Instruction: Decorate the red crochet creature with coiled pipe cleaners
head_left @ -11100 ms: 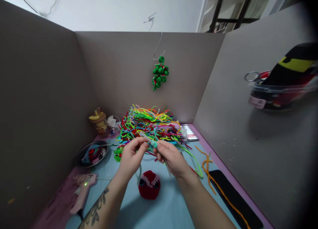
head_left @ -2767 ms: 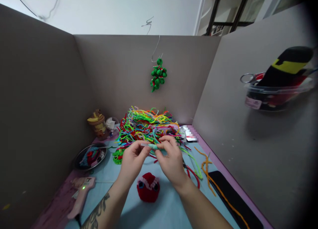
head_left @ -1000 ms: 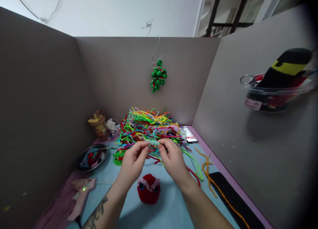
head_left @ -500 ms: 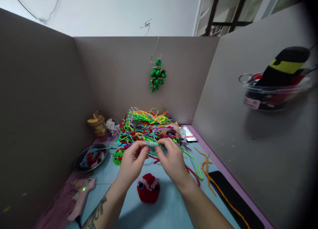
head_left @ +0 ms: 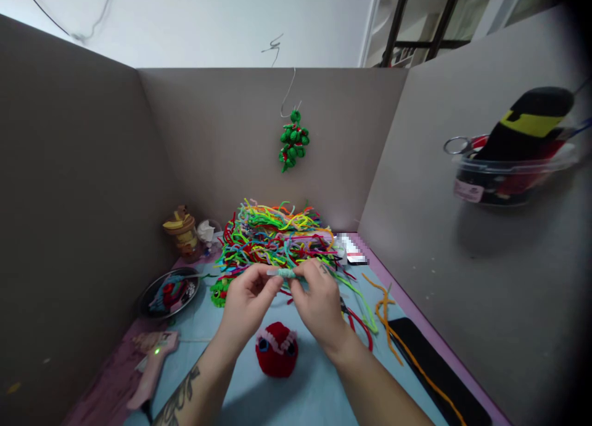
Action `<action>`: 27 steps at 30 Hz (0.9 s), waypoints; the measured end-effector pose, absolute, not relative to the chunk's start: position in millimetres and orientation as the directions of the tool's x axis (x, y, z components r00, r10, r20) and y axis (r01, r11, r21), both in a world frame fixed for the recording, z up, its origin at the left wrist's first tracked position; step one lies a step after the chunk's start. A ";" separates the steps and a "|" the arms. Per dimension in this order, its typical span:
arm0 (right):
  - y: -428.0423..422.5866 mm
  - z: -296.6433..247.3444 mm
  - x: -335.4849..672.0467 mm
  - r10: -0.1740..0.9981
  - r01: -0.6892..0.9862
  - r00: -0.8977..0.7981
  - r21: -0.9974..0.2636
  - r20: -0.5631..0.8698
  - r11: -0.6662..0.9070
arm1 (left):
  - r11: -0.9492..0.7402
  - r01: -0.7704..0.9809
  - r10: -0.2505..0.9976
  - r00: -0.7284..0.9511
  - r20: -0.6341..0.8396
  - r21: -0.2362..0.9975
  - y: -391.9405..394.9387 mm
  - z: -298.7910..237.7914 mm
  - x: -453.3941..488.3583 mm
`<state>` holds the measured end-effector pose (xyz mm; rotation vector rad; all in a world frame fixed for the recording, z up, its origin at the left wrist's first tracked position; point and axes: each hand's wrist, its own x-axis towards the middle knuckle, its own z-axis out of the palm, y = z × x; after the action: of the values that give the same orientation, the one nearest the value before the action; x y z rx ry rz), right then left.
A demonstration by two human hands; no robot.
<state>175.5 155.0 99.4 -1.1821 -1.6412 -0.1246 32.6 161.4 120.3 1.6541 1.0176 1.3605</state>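
Both hands meet above the blue table cover, in front of the pile of pipe cleaners. Between them is a mint-green pipe cleaner [head_left: 287,273] wound in a coil around a pale, slim stick [head_left: 272,272]. My left hand [head_left: 250,298] pinches the stick's left end. My right hand [head_left: 319,299] is closed on the right end of the coil, its fingertips partly hiding it. Below the hands sits a round red fuzzy figure [head_left: 279,368] with a pink brow band and two dark eyes.
Behind lies the heap of multicoloured pipe cleaners [head_left: 277,229]. At left are a dark bowl [head_left: 144,312] and a pink glue gun [head_left: 150,373]. Red-handled cutters [head_left: 363,330], orange pipe cleaners [head_left: 385,309] and a black flat slab [head_left: 430,367] lie at right. Grey panels [head_left: 213,136] enclose the table.
The right hand has turned slightly around the coil and its fingers have shifted. More of the mint coil shows, and it sits slightly lower. The left hand has barely moved.
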 end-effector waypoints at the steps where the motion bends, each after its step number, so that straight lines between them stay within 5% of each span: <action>1: 154.8 98.7 174.8 0.616 0.740 0.047 -0.442 0.787 0.508 | -0.404 0.115 0.913 0.114 0.392 0.908 161.5 120.2 32.7; 10: 152.2 106.3 175.0 0.664 0.672 0.017 -0.500 0.748 0.546 | -0.438 0.140 0.899 0.037 0.437 0.888 158.3 121.8 34.6; 20: 151.1 117.2 192.3 0.746 0.463 -0.291 -0.594 0.599 0.658 | -0.557 0.264 0.828 0.106 0.550 0.787 161.1 108.7 31.0; 27: 153.6 116.5 190.7 0.777 0.480 -0.148 -0.643 0.612 0.597 | -0.502 0.217 0.865 0.122 0.487 0.837 166.4 105.6 33.6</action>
<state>190.7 153.6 116.5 -1.0247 -1.7980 0.3622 33.6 166.4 105.6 1.8116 1.0466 1.4085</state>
